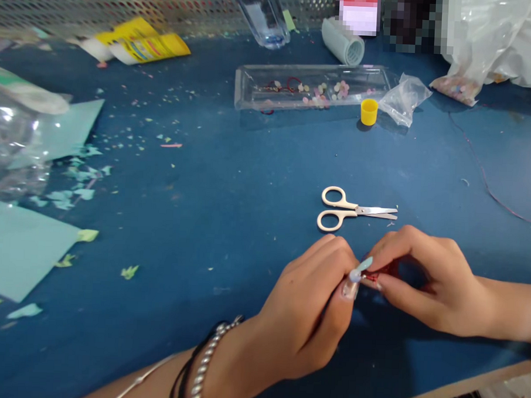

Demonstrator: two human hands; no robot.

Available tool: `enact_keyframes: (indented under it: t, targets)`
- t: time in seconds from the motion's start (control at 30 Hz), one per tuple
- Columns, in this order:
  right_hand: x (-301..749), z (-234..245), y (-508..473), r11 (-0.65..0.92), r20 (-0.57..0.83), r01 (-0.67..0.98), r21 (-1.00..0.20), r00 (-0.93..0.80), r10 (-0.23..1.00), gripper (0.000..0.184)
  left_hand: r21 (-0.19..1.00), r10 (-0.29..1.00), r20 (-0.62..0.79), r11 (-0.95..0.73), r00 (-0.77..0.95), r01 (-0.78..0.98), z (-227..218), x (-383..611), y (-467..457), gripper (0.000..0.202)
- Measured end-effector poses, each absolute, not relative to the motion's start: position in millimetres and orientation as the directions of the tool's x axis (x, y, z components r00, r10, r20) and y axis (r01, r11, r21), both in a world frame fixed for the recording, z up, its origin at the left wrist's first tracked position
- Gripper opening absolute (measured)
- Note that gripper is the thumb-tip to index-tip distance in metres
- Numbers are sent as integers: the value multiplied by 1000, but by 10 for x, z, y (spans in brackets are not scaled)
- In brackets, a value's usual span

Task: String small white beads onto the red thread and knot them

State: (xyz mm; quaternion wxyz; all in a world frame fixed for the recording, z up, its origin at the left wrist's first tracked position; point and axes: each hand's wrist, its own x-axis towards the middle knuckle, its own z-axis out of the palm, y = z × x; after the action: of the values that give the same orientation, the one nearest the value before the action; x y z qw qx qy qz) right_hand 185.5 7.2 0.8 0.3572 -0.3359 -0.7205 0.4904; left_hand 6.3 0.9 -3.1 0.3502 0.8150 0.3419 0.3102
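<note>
My left hand is closed in a pinch, its thumb and index fingertips meeting at a small lavender piece. A narrow pale teal shape sticks out there; whether it is a nail or part of the piece, I cannot tell. Right beside it, my right hand pinches thin red cord between thumb and index finger. More of that cord lies bunched in shadow behind its fingers. Just beyond both hands, scissors with cream handles rest on the blue table, blades slightly apart and pointing right.
A clear plastic tray holds flower beads and red cord. Near it are a yellow cap, a small plastic bag and a rolled tube. Yellow glue tubes, teal paper and scraps lie left. A thread trails right.
</note>
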Motion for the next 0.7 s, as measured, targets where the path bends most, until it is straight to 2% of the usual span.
enact_keyframes:
  t: [0.1,0.2,0.53,0.7]
  targets:
    - [1826,32,95,-42,-43,13,-999,-540,841,10,810,795,245,-482,554,334,-48,58,0,19]
    - [1809,42,118,-239,-139,-95,-966,-590,795,12,818,786,270,-492,556,299,-61,56,3,19]
    - [1800,13,116,-328,-136,-220,-919,-603,786,11,821,772,271,-497,575,280,-46,54,5,15]
    - [1818,-14,105,-378,-157,-211,-901,-654,740,9,791,773,291,-526,563,313,-69,50,19,17]
